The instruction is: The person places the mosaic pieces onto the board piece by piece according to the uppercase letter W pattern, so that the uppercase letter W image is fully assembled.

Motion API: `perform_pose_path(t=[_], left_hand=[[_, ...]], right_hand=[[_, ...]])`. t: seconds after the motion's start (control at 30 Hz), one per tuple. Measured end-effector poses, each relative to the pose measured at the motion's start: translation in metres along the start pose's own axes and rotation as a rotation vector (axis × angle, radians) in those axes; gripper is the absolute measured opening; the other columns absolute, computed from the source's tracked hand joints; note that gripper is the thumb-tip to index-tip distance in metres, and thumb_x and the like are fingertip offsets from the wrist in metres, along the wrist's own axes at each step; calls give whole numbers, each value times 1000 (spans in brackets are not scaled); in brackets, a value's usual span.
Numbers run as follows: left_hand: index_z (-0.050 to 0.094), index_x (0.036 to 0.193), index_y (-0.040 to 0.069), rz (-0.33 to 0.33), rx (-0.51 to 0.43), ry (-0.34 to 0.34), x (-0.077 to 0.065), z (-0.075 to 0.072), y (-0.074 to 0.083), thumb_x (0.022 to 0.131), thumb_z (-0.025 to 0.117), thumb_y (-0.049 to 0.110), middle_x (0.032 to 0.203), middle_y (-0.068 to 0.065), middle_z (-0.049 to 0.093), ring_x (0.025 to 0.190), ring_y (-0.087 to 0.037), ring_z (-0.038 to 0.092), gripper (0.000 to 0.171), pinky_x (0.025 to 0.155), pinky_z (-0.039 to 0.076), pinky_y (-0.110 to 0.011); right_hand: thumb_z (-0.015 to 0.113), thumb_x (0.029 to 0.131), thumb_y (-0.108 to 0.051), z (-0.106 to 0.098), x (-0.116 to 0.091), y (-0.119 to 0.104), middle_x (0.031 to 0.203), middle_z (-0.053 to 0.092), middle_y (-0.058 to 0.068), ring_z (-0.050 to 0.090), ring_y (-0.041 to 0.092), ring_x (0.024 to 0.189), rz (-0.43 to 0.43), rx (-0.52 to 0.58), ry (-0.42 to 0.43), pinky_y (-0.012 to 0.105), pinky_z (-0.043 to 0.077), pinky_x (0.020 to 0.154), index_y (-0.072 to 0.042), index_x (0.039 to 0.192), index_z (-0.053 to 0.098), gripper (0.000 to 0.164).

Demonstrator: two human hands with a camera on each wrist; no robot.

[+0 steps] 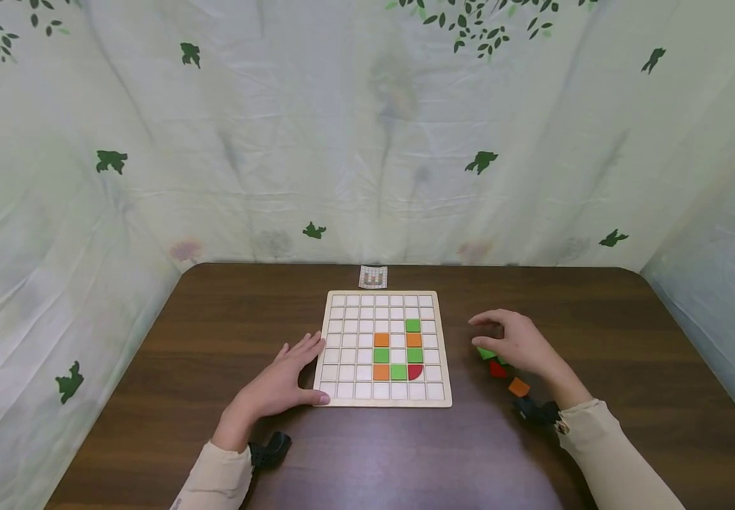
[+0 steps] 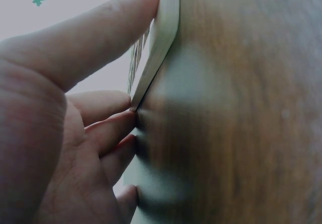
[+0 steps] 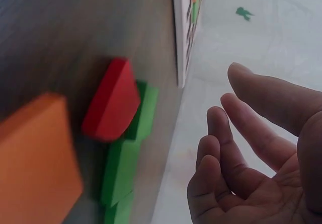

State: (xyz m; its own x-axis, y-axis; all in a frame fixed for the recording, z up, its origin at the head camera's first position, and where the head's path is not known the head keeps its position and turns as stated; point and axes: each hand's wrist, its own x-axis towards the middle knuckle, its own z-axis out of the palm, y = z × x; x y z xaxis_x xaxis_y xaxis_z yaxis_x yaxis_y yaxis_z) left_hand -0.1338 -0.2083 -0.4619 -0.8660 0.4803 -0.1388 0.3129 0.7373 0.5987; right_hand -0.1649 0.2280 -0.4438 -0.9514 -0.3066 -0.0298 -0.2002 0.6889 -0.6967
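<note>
A light wooden grid board [image 1: 344,390] lies on the table, with several orange, green and red tiles set in its right half. My left hand [image 1: 281,382] rests against the board's left side, fingers loosely extended to the edge and thumb on the near left corner. To the right of the board my right hand [image 1: 520,343] hovers over loose blocks, fingers gently bent and holding nothing. In the right wrist view, green blocks [image 3: 121,171] lie by a red block with a rounded side [image 3: 110,100], and an orange block [image 3: 35,163] is nearest the camera.
A small card with a printed grid pattern [image 1: 373,277] lies just beyond the board's far edge. The dark wooden table [image 1: 393,460] meets a leaf-patterned curtain [image 1: 341,142] at the back and sides. Each wrist wears a black camera mount.
</note>
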Motion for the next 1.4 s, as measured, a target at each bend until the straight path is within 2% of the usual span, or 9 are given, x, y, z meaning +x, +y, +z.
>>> perform_pose_path(t=[0.07,0.3,0.53,0.83,1.4], left_hand=[[31,157,1,-1,0,1,0,0,0,82,83,41,165,-14,23,153,-35,15,99,121,6,-59],[30,157,2,-2,-1,0,0,0,-1,82,82,42,165,-14,22,153,-35,14,100,122,5,-59],[31,157,1,8,-2,4,1,0,-1,82,83,41,165,-14,22,153,-35,15,100,121,5,-59],[31,157,0,2,-14,6,-1,-1,0,81,83,39,165,-15,22,153,-35,14,100,121,5,-59],[31,157,1,0,-18,7,-2,0,1,82,84,37,165,-13,21,153,-34,14,99,122,5,-58]], right_hand=[[72,94,-19,-2,-1,4,121,68,13,59,18,82,5,1,-11,36,52,72,-4,127,67,37],[74,92,-17,-6,-3,17,118,68,12,62,25,99,31,-23,-38,40,54,81,-4,125,68,36],[74,90,-9,-9,-3,23,117,68,12,60,27,100,22,-39,-87,44,53,84,-4,123,70,34],[73,89,-4,-7,-3,28,109,68,8,60,20,90,-1,-75,-138,36,53,76,-3,120,72,31],[74,87,-3,-2,-4,21,108,66,11,61,25,92,16,-145,-113,40,55,77,-3,115,73,27]])
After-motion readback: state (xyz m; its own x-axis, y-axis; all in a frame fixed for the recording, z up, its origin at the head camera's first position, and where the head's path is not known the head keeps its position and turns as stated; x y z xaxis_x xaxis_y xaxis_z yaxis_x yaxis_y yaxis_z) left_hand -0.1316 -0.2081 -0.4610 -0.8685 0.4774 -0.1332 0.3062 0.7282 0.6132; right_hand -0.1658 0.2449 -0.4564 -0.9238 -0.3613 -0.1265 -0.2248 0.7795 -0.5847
